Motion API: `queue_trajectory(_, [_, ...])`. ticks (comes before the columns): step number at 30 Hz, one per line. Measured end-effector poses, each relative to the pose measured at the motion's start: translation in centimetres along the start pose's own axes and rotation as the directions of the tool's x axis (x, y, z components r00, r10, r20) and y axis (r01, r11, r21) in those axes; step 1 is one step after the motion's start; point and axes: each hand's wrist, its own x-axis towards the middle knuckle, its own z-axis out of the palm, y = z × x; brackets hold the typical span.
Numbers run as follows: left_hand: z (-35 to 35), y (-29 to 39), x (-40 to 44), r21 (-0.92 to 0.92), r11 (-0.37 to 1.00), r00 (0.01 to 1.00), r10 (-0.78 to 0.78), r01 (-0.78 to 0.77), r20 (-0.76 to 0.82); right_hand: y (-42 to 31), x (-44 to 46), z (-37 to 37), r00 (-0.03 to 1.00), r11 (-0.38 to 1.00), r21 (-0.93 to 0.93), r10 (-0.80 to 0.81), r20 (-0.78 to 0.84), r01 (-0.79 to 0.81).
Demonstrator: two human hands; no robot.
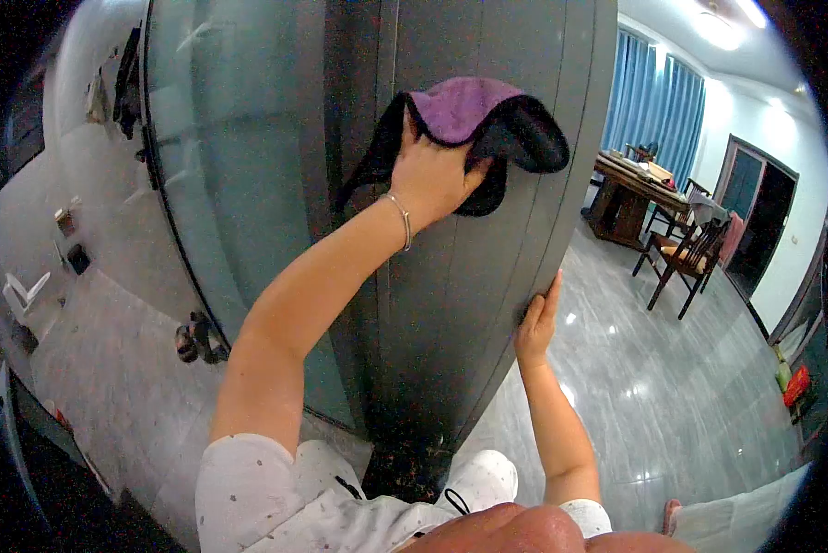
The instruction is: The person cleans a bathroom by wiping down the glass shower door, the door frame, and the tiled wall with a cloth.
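A purple and dark grey cloth (pixel 464 103) with black edging lies bunched against a tall grey panel (pixel 460 304). My left hand (pixel 429 184), with a bracelet at the wrist, presses the cloth to the panel's upper part; its fingers are partly hidden by the fabric. Lower down on the right, my right hand (pixel 537 324) rests against the panel's right edge, fingers stretched out and holding nothing.
A glass pane (pixel 229 184) stands left of the panel. At the right are a wooden table (pixel 630 189), a chair (pixel 686 263) and blue curtains (pixel 653 101). Dark shoes (pixel 195 339) sit on the floor behind the glass pane's lower edge.
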Motion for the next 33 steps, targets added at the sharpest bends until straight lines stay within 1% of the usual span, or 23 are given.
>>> queue_trajectory(1, [0.1,-0.2,-0.5,-0.018,1.0,0.996,0.005,-0.003,0.095,-0.1,0.1,0.1,1.0,1.0,-0.005,-0.028,-0.01,0.028])
queue_trajectory(2, [0.4,-0.6,-0.6,0.013,0.999,0.998,0.051,-0.051,-0.021,0.1,0.3,0.2,0.999,0.999,-0.006,-0.034,-0.016,0.034])
queue_trajectory(5, [-0.4,-1.0,-0.1,0.014,0.999,0.999,0.036,-0.037,0.011,0.6,0.8,0.5,0.999,0.995,0.095,-0.041,-0.031,0.044])
queue_trajectory(6, [-1.2,-1.1,0.4,0.011,0.999,0.999,0.04,-0.04,0.005,-0.1,1.4,0.4,1.0,0.989,0.149,0.004,0.028,-0.008])
queue_trajectory(7, [-2.2,-1.2,1.2,-0.009,0.999,0.991,-0.043,0.044,0.127,-0.9,2.1,0.2,0.995,0.978,0.2,0.049,0.089,-0.066])
queue_trajectory(8, [-2.8,-1.4,1.6,-0.02,0.991,0.96,-0.124,0.133,0.251,-1.7,3.1,0.0,0.995,0.979,0.195,0.052,0.086,-0.067])
queue_trajectory(10, [-3.3,-2.1,1.9,-0.039,0.992,0.96,-0.108,0.122,0.26,-4.0,6.3,-0.4,0.99,0.995,0.064,-0.082,0.111,0.075])
queue_trajectory(11, [-3.5,-2.4,2.0,-0.05,0.992,0.959,-0.098,0.116,0.265,-5.7,8.0,-0.4,0.99,0.995,0.06,-0.087,0.11,0.081])
queue_trajectory(12, [-3.0,-2.8,1.7,-0.099,0.994,0.995,-0.029,0.039,0.098,-7.6,10.0,-0.5,0.993,0.989,0.117,-0.1,0.064,0.092])
queue_trajectory(14, [-3.8,-3.2,1.7,-0.166,0.986,0.989,0.008,0.017,0.148,-12.1,13.2,-0.2,0.993,0.952,0.28,-0.12,-0.023,0.121])
queue_trajectory(15, [-4.3,-3.5,1.9,-0.203,0.979,0.983,0.024,0.013,0.18,-11.8,14.2,0.0,0.991,0.952,0.274,-0.13,-0.032,0.134])
queue_trajectory(17, [-3.3,-3.8,1.8,-0.214,0.977,0.959,0.065,-0.005,0.274,-9.0,14.9,-0.3,0.998,0.998,0.023,0.051,-0.04,-0.05])
queue_trajectory(19, [-3.9,-3.6,1.6,-0.202,0.979,0.921,0.111,-0.035,0.374,-8.4,14.2,-0.1,0.99,1.0,-0.013,-0.007,-0.138,0.006])
queue_trajectory(21, [-4.4,-3.7,2.1,-0.24,0.971,0.865,0.135,-0.018,0.482,-8.9,14.5,-0.2,0.989,0.997,-0.075,-0.009,-0.15,-0.002])
queue_trajectory(23, [-5.0,-3.3,2.5,-0.235,0.972,0.877,0.104,0.01,0.469,-9.6,13.7,-0.8,0.988,0.991,-0.136,-0.008,-0.155,-0.014])
queue_trajectory(25, [-5.0,-3.1,2.7,-0.219,0.975,0.897,0.067,0.034,0.438,-8.6,13.4,-1.4,0.993,0.985,-0.149,0.071,-0.093,-0.084])
queue_trajectory(26, [-4.9,-3.2,2.7,-0.208,0.978,0.872,0.084,0.021,0.483,-8.5,13.6,-1.5,0.994,0.987,-0.145,0.052,-0.099,-0.067])
queue_trajectory(28, [-4.9,-3.4,3.6,-0.195,0.981,0.845,0.103,0.002,0.525,-8.5,13.4,-2.1,0.982,0.98,-0.059,0.187,-0.035,-0.189])
queue_trajectory(29, [-4.9,-3.6,4.5,-0.222,0.975,0.878,0.128,-0.025,0.461,-8.7,13.8,-2.3,0.983,0.982,-0.057,0.181,-0.037,-0.182])
queue_trajectory(30, [-4.9,-3.9,5.6,-0.248,0.967,0.904,0.153,-0.054,0.399,-8.9,14.1,-2.3,0.992,0.982,-0.137,0.124,-0.039,-0.128])
queue_trajectory(31, [-5.2,-4.1,6.9,-0.249,0.967,0.903,0.153,-0.053,0.402,-9.3,14.2,-2.2,0.997,0.973,-0.218,0.072,-0.033,-0.077])
queue_trajectory(32, [-5.5,-4.2,8.0,-0.22,0.975,0.903,0.125,-0.036,0.41,-9.3,13.9,-1.7,0.986,0.983,-0.094,0.154,-0.058,-0.159])
queue_trajectory(33, [-6.0,-4.4,9.4,-0.19,0.982,0.902,0.1,-0.02,0.42,-9.3,13.9,-1.4,0.986,0.983,-0.089,0.156,-0.057,-0.161])
